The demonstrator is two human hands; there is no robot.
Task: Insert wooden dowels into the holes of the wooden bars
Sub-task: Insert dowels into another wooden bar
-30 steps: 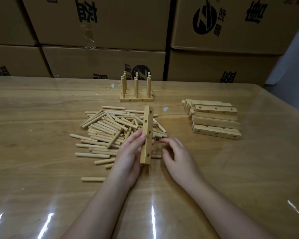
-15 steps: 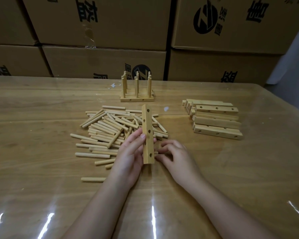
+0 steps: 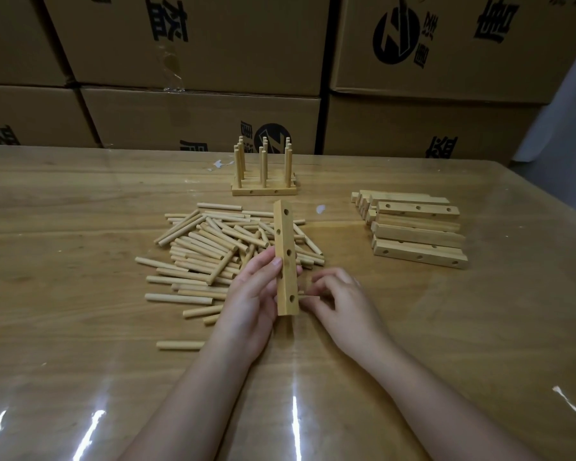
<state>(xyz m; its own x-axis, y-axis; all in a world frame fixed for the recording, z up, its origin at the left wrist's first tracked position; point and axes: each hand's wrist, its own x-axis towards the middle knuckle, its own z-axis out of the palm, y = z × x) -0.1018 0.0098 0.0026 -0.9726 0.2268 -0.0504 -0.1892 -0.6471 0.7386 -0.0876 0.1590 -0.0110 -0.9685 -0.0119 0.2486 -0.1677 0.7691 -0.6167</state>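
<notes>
Head view, one moment at the table (image 3: 479,327).

- Left hand (image 3: 253,294) gripped a single wooden bar (image 3: 284,247). The fingers lay fairly straight along the bar's left face, with the thumb tip just showing on the far side. The bar stood on end, leaning away from the person. Its lower end was at or close to the tabletop, but I could not tell whether it touched. Every hole visible on the bar was empty.
- Right hand (image 3: 343,304) sat just beside the bar's lower end with its fingers curled in. It seemed to pinch a dowel (image 3: 308,297) lying crosswise, one end near the lowest hole. The grip was small in frame and partly hidden, so I read it with caution. The dowel was not yet in the hole.
- Loose dowel pile (image 3: 213,251) spread behind and to the left of the hands, many pieces deep. One stray dowel (image 3: 180,345) lay apart, nearer the person.
- Finished set (image 3: 263,181) stood further back, bars laid side by side with dowels upright in them.
- Stack of unfilled bars (image 3: 416,231) lay to the right, well apart from the hands, holes visible and empty.
- Cardboard boxes (image 3: 197,44) were stacked along the far edge.

Judgement: the task was early. A few bars were done, the one in hand had not been started, and a stack of bars and most of the dowels remained. The first insertion into this bar looked imminent.
</notes>
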